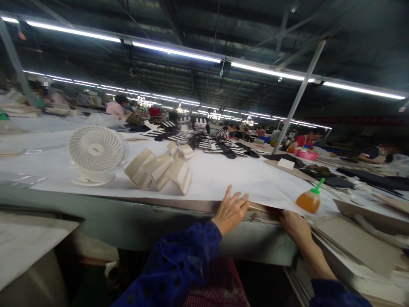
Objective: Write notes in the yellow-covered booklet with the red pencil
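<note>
- We see a large white sheet (223, 175) spread flat over the grey tabletop (96, 207). It is plain and smooth, and its near edge runs along the tabletop's front rim.
- Our left hand (230, 209), in a blue dotted sleeve, lies palm down on that near edge. Its fingers (238, 199) are spread and flat on the sheet, gripping nothing.
- Our right hand (295, 226) meets the same edge further right. Its fingers go under the sheet and are hidden, so we cannot tell whether they pinch it.
- A squeeze bottle (309, 200) with a green nozzle cap lies tilted on the sheet just beyond the right hand, filled with an amber liquid.
- A pink basin (306, 154) sits far back on the right, and we cannot make out what is in it.
- A white desk fan (96, 154) stands on the sheet to the left, with a cluster of beige cut pieces (159, 169) beside it.
- Stacked cardboard sheets (354, 241) lie to the right of the right hand.
</note>
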`<state>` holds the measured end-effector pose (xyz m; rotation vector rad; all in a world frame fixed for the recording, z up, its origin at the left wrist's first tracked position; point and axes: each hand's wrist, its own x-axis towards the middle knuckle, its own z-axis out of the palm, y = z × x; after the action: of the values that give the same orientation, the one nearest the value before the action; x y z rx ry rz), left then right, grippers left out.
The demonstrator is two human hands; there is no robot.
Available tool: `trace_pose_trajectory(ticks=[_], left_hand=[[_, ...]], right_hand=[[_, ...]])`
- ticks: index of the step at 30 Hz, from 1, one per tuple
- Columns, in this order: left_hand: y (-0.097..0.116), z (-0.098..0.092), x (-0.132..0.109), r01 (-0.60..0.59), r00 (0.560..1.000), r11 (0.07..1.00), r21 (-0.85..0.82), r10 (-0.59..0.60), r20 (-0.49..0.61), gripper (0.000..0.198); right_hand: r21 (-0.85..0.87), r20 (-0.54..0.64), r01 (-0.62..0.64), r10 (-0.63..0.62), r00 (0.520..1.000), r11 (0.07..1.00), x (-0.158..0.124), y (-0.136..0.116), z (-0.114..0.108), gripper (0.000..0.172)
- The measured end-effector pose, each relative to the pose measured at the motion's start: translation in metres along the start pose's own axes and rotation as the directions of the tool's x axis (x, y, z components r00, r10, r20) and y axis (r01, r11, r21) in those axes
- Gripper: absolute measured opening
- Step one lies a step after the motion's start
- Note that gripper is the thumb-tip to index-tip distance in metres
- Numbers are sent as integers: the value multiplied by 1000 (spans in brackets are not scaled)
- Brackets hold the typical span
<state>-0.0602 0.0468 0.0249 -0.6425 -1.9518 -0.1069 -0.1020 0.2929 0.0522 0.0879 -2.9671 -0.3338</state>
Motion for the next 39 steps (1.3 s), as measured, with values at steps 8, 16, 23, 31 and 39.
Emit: trace_pose_trajectory(ticks=[8, 16, 23, 31, 39], left_hand=[[0, -1, 1, -3, 1000, 1000, 1, 3, 6, 20], [0, -2, 1, -7, 1000, 1000, -6, 7, 17, 21], [2, -1, 0, -7, 999, 1000, -19, 8, 44, 23], [0, -1, 0, 6, 997, 996, -86, 1, 79, 25], [-2, -1, -1, 48, 987, 973, -227, -11, 162, 24]], right_hand=[[-70, -46, 100, -104, 994, 992, -2, 4, 1, 32], [-66, -157, 100, -109, 982, 993, -8, 5, 4, 33], [55, -272, 185, -164, 948, 981, -25, 17, 16, 35], [301, -450, 423, -264, 853, 854, -33, 29, 33, 37], [356, -259, 34, 64, 964, 934, -58, 5, -3, 25]])
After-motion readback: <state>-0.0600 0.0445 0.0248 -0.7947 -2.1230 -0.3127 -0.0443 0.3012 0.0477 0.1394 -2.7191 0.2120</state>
